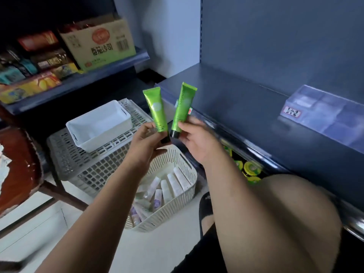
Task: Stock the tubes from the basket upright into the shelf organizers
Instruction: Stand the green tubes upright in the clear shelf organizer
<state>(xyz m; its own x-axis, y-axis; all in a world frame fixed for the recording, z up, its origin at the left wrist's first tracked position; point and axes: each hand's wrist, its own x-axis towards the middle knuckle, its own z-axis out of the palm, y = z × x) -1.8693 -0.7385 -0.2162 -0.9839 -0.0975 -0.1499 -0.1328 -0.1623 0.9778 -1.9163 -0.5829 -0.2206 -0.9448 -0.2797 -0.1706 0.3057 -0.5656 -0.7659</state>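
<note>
Two hands are raised above the cream slotted plastic basket (pixel 185 164), close side by side but not touching, each clamped on one tube. The left hand (pixel 144 140) pinches the left green tube (pixel 155 111), a bright green plastic squeeze tube, low on its body between thumb and fingers, with the black cap down, the crimped end up and the top leaning left. The right hand (pixel 194 138) grips the right green tube (pixel 182 108), same kind, near its black cap, cap down, top leaning right. The tubes are apart, forming a V over the basket's far rim. The basket sits on the pale floor below the hands and holds a loose pile of pale white and lilac tubes (pixel 169 186), lying flat or leaning; I cannot tell the count. Behind and left of the basket is a grey perforated plastic crate (pixel 78 164) with a white rectangular plastic bin (pixel 98 125) on top. Right of and above the basket is a dark blue metal shelf (pixel 236 95), with a clear plastic divided organizer (pixel 325 115) on it, well apart from the basket. Under that shelf, just right of the basket, are green-and-yellow round jars (pixel 250 170). Far left of the basket is a worn red-brown wooden chair (pixel 17 164). Up and left of the basket is a tan cardboard box (pixel 98 44) on another shelf. A bare knee (pixel 285 213) is near the basket's right.
</note>
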